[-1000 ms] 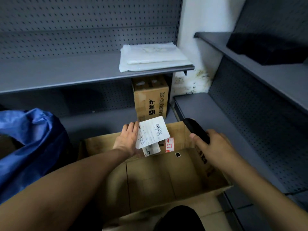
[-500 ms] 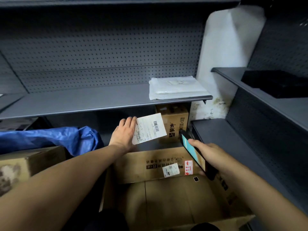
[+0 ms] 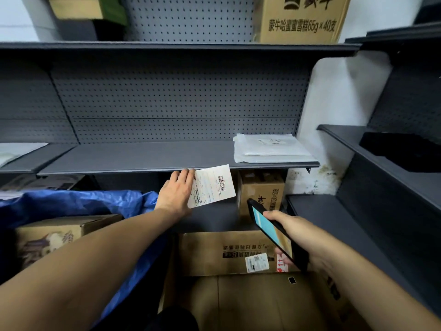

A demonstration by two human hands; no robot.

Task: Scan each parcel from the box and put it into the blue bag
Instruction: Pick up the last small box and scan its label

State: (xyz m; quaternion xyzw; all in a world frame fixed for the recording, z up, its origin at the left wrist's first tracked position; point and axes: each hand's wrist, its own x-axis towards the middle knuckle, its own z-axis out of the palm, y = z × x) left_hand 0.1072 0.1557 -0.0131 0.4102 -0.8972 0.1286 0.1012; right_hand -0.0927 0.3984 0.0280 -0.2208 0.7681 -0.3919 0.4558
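— While raised clear of the box (image 3: pixel 229 255) and in front of the lower shelf (image 3: pixel 167 161) edge, label side turned toward the camera: that flat white parcel (image 3: pixel 212 186), pinched along its left edge by the left hand (image 3: pixel 175 194), fingers behind, thumb hidden. Held out that way, probably, to give the scanner a clean line to the barcode.

— And the right hand (image 3: pixel 290 225)?

— Wrapped around a dark handheld scanner (image 3: pixel 269 226), lit screen angled up and left, its top end aimed toward the parcel's lower right corner. Near, not touching.

— Orientation of the parcel?

— Face roughly upright, tipped slightly clockwise. Long axis nearly level, rising a little to the right. Barcode near the upper right, bars stacked along the short side.

— Blue bag (image 3: pixel 78 204)?

— Down to the left, beside and below the left forearm, mouth crumpled open. Well placed for a short drop once scanned.

— Anything left in the box?

— Bare cardboard floor as far as visible; near end hidden.
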